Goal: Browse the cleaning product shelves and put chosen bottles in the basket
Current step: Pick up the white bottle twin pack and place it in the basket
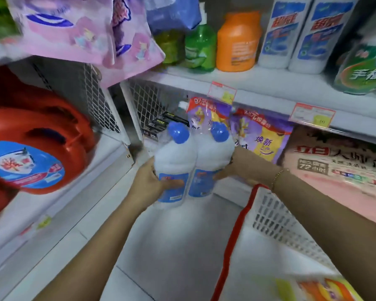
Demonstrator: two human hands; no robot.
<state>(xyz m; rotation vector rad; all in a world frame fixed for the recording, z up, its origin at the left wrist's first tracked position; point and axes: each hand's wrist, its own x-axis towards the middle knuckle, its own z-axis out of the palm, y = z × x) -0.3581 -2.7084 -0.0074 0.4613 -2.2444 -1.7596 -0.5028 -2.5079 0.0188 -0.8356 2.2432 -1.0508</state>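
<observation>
White plastic bottles (176,157), two of them with two round blue caps (178,132), sit wrapped side by side, clamped between two hands. The left hand (148,181) curls round one, thumb across its label; the right hand (237,168) curls round the other. Just below the right fingers hangs one white slatted basket (276,216) with one red handle (235,224).

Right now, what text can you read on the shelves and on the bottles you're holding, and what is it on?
"72小时": pink bag.
"焕新": purple pouch.
"10": price tag.
Held bottles, red jug, orange bottle: labels too blurred to read.
</observation>
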